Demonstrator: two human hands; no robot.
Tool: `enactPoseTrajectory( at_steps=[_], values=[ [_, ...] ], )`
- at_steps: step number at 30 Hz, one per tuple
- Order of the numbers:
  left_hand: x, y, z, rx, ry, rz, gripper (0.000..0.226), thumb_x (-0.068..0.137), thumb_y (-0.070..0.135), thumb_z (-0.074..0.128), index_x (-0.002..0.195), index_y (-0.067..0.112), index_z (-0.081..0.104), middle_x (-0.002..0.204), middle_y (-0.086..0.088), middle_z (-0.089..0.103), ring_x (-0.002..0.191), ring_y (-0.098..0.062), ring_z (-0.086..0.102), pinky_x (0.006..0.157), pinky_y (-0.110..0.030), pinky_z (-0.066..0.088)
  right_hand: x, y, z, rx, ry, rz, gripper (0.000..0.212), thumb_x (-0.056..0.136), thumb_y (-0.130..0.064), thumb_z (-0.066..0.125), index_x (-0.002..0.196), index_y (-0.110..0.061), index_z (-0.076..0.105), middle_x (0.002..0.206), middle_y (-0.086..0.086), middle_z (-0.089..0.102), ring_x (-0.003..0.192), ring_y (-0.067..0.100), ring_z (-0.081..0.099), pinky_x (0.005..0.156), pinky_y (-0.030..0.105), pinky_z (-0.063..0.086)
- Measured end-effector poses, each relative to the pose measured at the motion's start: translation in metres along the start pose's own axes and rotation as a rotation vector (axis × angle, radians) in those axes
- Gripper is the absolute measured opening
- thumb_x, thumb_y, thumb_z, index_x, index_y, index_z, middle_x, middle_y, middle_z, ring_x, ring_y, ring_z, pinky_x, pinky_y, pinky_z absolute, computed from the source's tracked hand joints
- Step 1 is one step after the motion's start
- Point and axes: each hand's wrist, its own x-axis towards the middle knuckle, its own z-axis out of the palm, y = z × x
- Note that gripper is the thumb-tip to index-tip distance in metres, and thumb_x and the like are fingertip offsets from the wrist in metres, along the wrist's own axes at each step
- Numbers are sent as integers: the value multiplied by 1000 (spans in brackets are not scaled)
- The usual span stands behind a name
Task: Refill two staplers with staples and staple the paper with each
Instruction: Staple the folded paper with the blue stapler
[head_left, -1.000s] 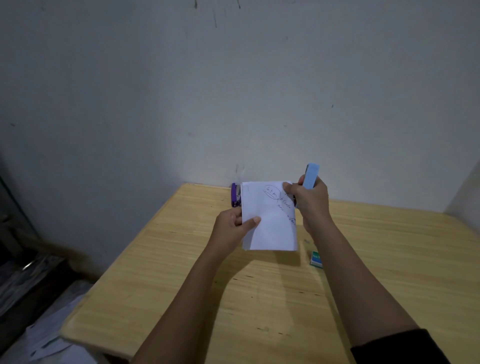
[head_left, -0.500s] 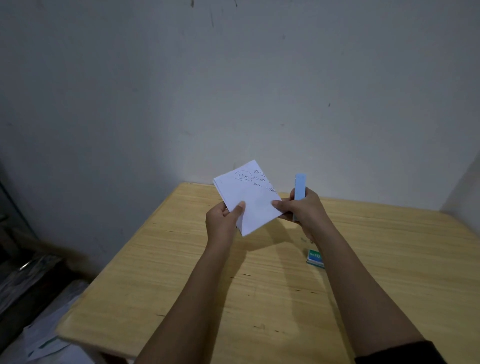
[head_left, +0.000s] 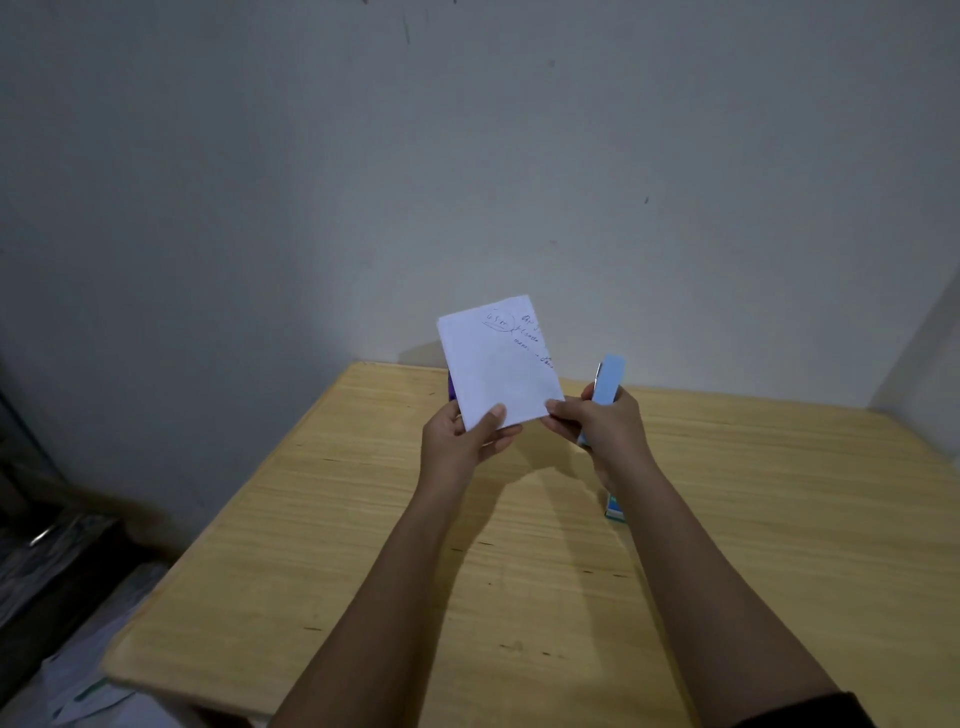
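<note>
Head view — blue stapler (head_left: 609, 382) upright, perhaps nose-up, right hand (head_left: 605, 431); paper (head_left: 498, 374), left hand (head_left: 462, 441).

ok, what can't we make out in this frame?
Head view only:
- purple stapler: almost all behind the paper.
- blue stapler: lower part inside the right hand; staple load unseen.
- staple box: partly behind the right forearm, label too small.
- handwriting: too small to read.

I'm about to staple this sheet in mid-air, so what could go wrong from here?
Your right hand grips the light blue stapler and pinches the paper, so either could slip. The left hand holds it only at the lower edge, so it may flop. The staple box lies by your right forearm and could be knocked.
</note>
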Motion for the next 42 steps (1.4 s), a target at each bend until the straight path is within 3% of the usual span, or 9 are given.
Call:
enactPoseTrajectory(
  at_steps=[3, 6, 13, 17, 20, 23, 30, 38, 42],
  values=[
    [0, 1, -1, 13, 9, -1, 18, 84, 6, 69, 101, 4, 63, 91, -16, 73, 74, -21, 74, 64, -20, 57, -2, 3, -6, -115, -2, -47, 37, 72, 4, 74, 73, -12, 41, 78, 14, 63, 75, 25, 67, 75, 33, 59],
    [2, 1, 3, 48, 4, 4, 20, 83, 5, 69, 102, 1, 63, 88, -17, 72, 70, -20, 74, 62, -19, 56, -1, 5, -10, -148, 51, -83, 38, 70, 4, 76, 73, -13, 42, 72, 9, 66, 62, 18, 67, 78, 37, 58],
    [3, -8, 13, -127, -22, -90, 30, 83, 15, 71, 107, -1, 64, 89, -12, 74, 82, -19, 73, 70, -20, 57, 0, 5, -13, 8, 90, -109, 39, 72, 6, 73, 72, -14, 40, 68, 7, 61, 55, 14, 64, 76, 34, 58],
    [3, -15, 19, -146, -10, -123, 27, 84, 10, 68, 106, -5, 63, 85, -16, 74, 80, -21, 73, 67, -20, 57, -3, 9, -15, -67, 132, -142, 33, 77, -8, 74, 75, -14, 42, 74, 6, 61, 67, 18, 63, 63, 27, 58],
    [6, -17, 15, -161, 97, -95, 27, 84, 8, 68, 105, -9, 63, 81, -14, 74, 74, -19, 73, 63, -19, 57, -7, 15, -18, -183, 157, -104, 32, 83, -35, 67, 91, -14, 44, 76, 0, 62, 48, 11, 51, 42, 21, 43],
    [7, -15, 11, -137, 169, -38, 23, 84, 7, 67, 102, -7, 63, 76, -10, 74, 70, -15, 73, 63, -19, 57, -8, 22, -21, -80, 38, 33, 31, 93, -40, 50, 99, -11, 43, 74, 2, 52, 34, 5, 40, 32, 16, 29],
    [0, -13, 18, -64, 232, 137, 15, 84, 6, 67, 98, -2, 66, 78, -16, 72, 67, -16, 72, 60, -19, 56, -19, 28, -11, -20, -228, 104, 31, 97, -38, 40, 99, -8, 49, 75, 5, 52, 34, 7, 38, 30, 15, 27],
    [-8, -17, 28, 12, 209, 204, 12, 83, 7, 69, 94, 4, 66, 76, -13, 73, 69, -19, 73, 63, -24, 58, -27, 23, -2, -78, -176, 23, 32, 97, -44, 35, 90, -18, 52, 73, 0, 52, 35, 5, 40, 32, 15, 29],
    [-12, -18, 31, 48, 197, 224, 14, 83, 8, 69, 97, 4, 66, 78, -12, 73, 70, -18, 73, 64, -23, 58, -26, 21, -5, 23, -141, 67, 30, 96, -43, 39, 88, -19, 56, 66, -2, 54, 39, 6, 44, 35, 17, 32]
  ],
)
